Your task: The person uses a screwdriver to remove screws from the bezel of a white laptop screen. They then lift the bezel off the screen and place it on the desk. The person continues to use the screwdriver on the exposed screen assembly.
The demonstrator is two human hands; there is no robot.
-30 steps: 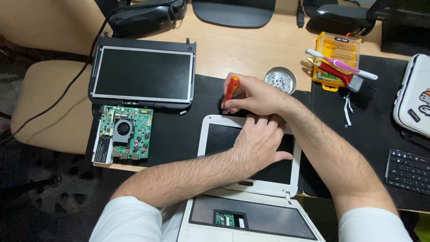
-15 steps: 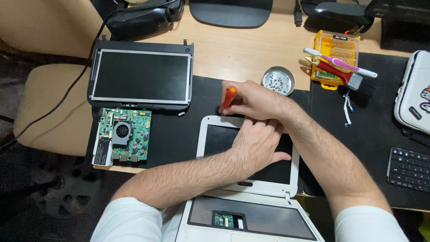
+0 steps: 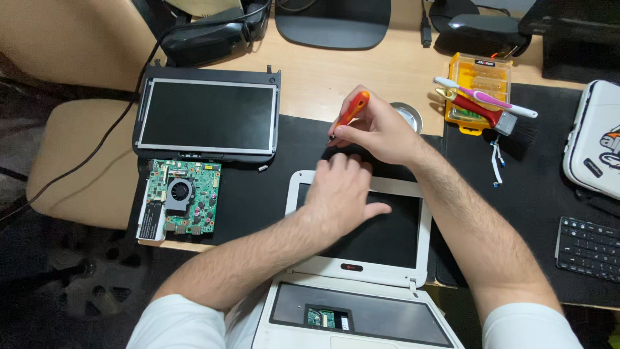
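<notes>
My screwdriver point(image 3: 352, 111) has a glossy orange plastic handle; the laptop lid point(image 3: 361, 258) is smooth white plastic on a matt black mat point(image 3: 258, 194).

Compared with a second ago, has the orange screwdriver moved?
Yes. The orange screwdriver in the right hand has lifted off the white laptop lid, its tip now above the black mat, left of the round metal dish.

A: Place type? Looks like an electronics repair bench, small workshop or home desk

B: Agreed. Wooden desk point(image 3: 323, 71) with black work mats point(image 3: 258, 194), a bare circuit board with fan point(image 3: 182, 197), a loose screen panel point(image 3: 208, 116)

A: Also an opened white laptop point(image 3: 361, 284), a yellow bit case point(image 3: 481, 81), a brush point(image 3: 491, 116), a small metal dish point(image 3: 411, 116)

B: Keyboard point(image 3: 586, 249) at right edge, cables at top. Repair workspace, can't tell home or shop
</notes>
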